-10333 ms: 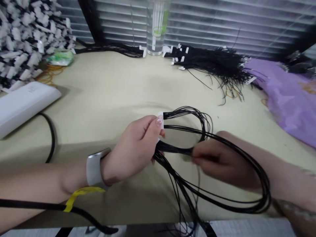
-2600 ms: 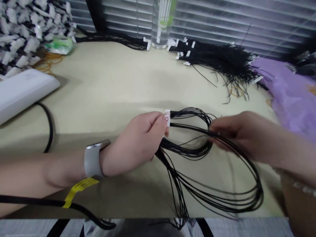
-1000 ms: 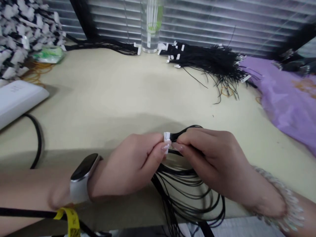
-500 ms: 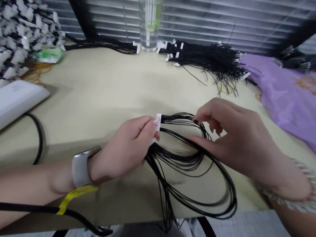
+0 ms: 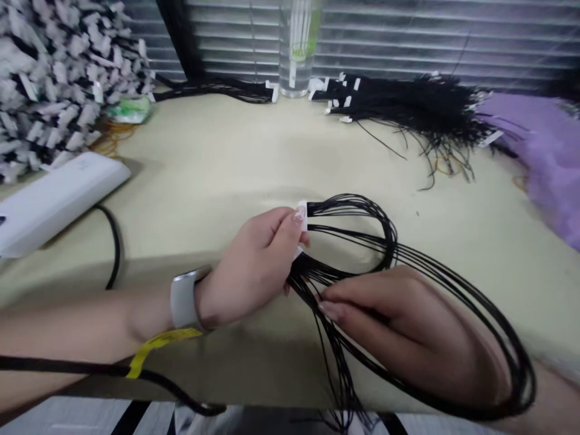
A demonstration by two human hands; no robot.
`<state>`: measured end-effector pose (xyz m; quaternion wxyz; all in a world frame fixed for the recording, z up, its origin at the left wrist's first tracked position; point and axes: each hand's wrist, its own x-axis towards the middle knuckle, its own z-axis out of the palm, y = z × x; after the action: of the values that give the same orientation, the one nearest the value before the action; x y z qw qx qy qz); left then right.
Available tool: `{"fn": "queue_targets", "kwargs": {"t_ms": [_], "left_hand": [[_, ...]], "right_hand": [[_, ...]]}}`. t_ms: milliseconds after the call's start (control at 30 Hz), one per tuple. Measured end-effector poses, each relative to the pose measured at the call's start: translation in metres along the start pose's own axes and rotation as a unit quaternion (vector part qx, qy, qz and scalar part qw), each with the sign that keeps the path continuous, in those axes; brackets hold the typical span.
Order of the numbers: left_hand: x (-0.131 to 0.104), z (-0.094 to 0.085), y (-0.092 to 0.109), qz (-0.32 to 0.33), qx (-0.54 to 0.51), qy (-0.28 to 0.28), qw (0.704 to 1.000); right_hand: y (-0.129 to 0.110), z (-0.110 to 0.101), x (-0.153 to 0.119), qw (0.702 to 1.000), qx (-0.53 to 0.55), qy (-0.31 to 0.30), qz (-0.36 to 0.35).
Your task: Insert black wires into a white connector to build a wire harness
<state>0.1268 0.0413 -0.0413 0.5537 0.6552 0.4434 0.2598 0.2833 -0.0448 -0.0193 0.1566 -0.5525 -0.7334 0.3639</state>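
Observation:
A looped bundle of thin black wires (image 5: pixel 389 235) with white connectors (image 5: pixel 304 216) lies over the table's near half. My left hand (image 5: pixel 260 266) is closed on it, thumb pressed against the upper white connector. Below the thumb a second white piece shows partly behind the fingers. My right hand (image 5: pixel 408 326) pinches some of the wires just below the left hand, thumb and forefinger together. A large loop of the wires passes over the right wrist. Loose wire ends (image 5: pixel 344 386) hang down toward the table's front edge.
Piled black wires with white connectors (image 5: pixel 58 90) stand at the far left, behind a white box-shaped device (image 5: pixel 67 199) with a black cable. A clear bottle (image 5: pixel 296 54) stands by the blinds. More black wire bundles (image 5: pixel 399 109) lie right of it, beside a purple bag (image 5: pixel 544 151).
My right hand has moved down and left from the upper loop and closed on wires near my left hand. The large loop spread rightward over the right wrist. The view shifted somewhat.

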Motion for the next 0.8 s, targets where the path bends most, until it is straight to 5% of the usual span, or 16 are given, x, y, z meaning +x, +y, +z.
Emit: {"fn": "queue_targets", "kwargs": {"t_ms": [633,800], "left_hand": [[0.000,-0.002,0.004,0.018,0.056,-0.005,0.998],[-0.001,-0.001,0.004,-0.009,0.030,0.002,1.000]], "right_hand": [[0.003,0.010,0.009,0.997,-0.041,0.066,0.006],[0.021,-0.014,0.000,0.981,-0.159,0.114,-0.013]]}}
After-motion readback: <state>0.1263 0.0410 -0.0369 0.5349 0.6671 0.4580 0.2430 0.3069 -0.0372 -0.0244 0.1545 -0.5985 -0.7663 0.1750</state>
